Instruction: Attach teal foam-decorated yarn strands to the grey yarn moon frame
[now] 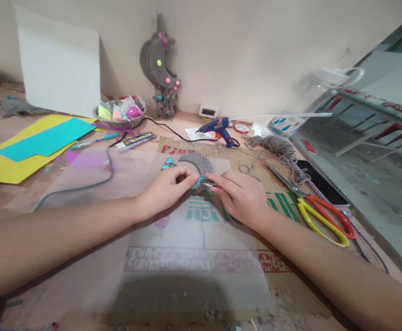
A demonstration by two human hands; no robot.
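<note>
A crescent moon wrapped in grey yarn (201, 161) lies on a translucent sheet (173, 289) in front of me. Small turquoise pieces (168, 161) sit by its left tip, and another turquoise piece (201, 180) shows at the lower tip between my hands. My left hand (168, 191) is closed in a pinch at that lower tip; what lies between its fingertips is too small to make out. Opposite it, my right hand (244, 197) pinches a small, thin, shiny thing (210, 184), its fingertips close to the turquoise piece.
A blue glue gun (217, 130), grey yarn (276, 149), scissors (318, 214) and a phone (321, 184) lie behind and right. At left are yellow and turquoise sheets (45, 138) and a bowl of bagged colours (118, 122). A finished-looking moon hanging (161, 69) leans against the wall.
</note>
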